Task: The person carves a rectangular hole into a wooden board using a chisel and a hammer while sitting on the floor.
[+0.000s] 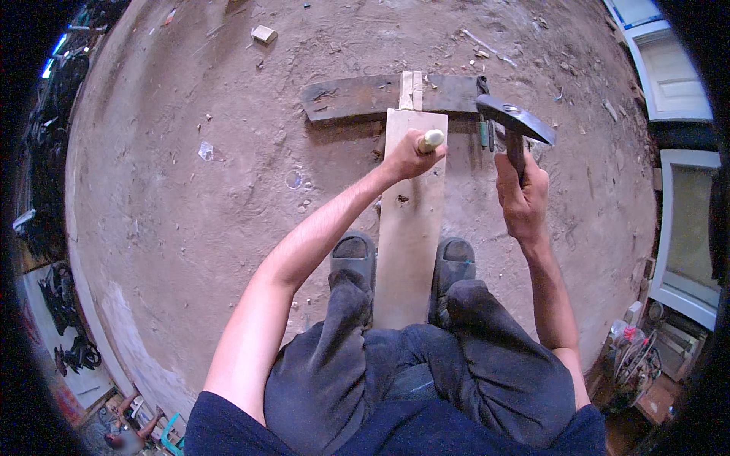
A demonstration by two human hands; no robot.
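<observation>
A long pale wooden board runs away from me between my feet, its far end near a dark plank. My left hand is closed over the board's far part, wrapped round an upright chisel. Only the pale rounded butt of its handle shows; the blade is hidden beneath my fist. To the right, my right hand grips the handle of a hammer. The dark metal hammer head is raised, apart from the chisel and to its right.
The dark curved plank lies crosswise, with a light wood piece on it. Slim tools hang at its right end. A small wood block and scraps litter the dirt floor. White panelled frames stand right; a person is at lower left.
</observation>
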